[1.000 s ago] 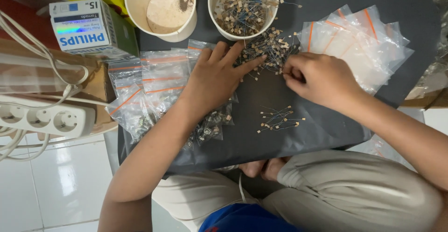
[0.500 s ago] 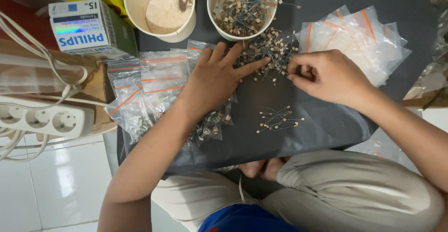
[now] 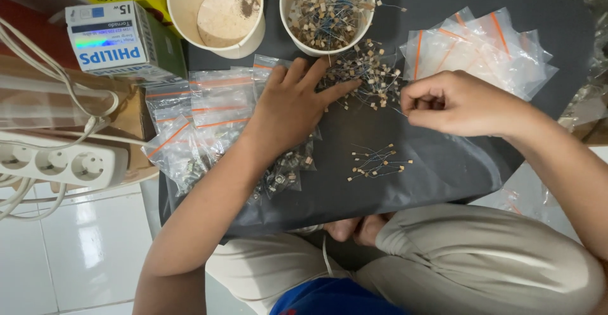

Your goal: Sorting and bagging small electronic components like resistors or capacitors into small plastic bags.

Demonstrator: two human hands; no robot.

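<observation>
While the left hand (image 3: 292, 102) lies flat with fingers spread, its fingertips (image 3: 350, 87) touching the edge of a loose pile of small wire-legged components (image 3: 370, 77) on the black mat (image 3: 443, 163), the right hand (image 3: 457, 102) hovers just beside that pile with thumb and forefinger pinched narrowly together; whether a component sits between them cannot be told. A smaller sorted cluster (image 3: 378, 161) lies nearer the person, filled zip bags (image 3: 202, 115) rest partly under the left hand, empty bags (image 3: 481, 45) beyond the right, and a component-filled cup (image 3: 326, 11) stands just above the pile.
</observation>
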